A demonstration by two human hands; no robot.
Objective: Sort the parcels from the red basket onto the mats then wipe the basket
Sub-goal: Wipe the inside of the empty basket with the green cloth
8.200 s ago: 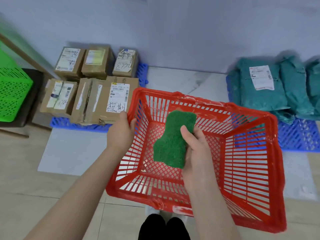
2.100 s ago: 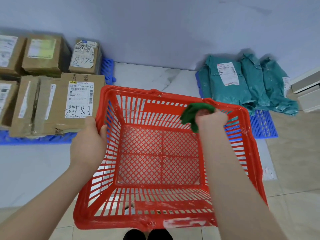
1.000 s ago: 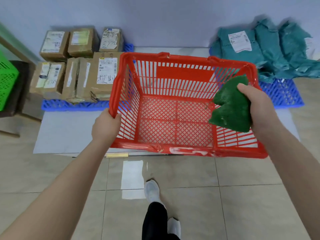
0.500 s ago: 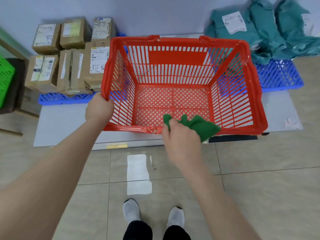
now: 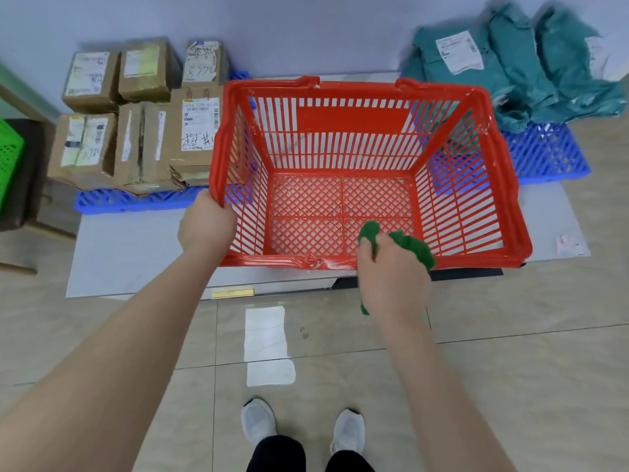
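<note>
Bright and evenly lit, softly, from overhead. Only faint, diffuse shadows: on the wall (image 5: 306, 28) behind the cardboard boxes (image 5: 146, 131), and beneath the near rim of the red basket (image 5: 272, 258). Pale reflected glare on the glossy floor tiles (image 5: 510, 386). Strong wide-angle bending toward the edges, forearms swollen at the bottom corners. Slightly smeared around the right hand (image 5: 391, 281) and green cloth (image 5: 413, 247); soft overall, label print barely legible.

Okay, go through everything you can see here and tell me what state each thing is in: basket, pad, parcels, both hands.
red basket: empty of parcels, white smears on its near rim.
green pad: crumpled, at the basket's near rim.
left hand: grips the basket's left rim.
right hand: grips the green pad.
cardboard boxes: taped shut, on the left blue mat.
teal bags: piled on the right blue mat.
</note>
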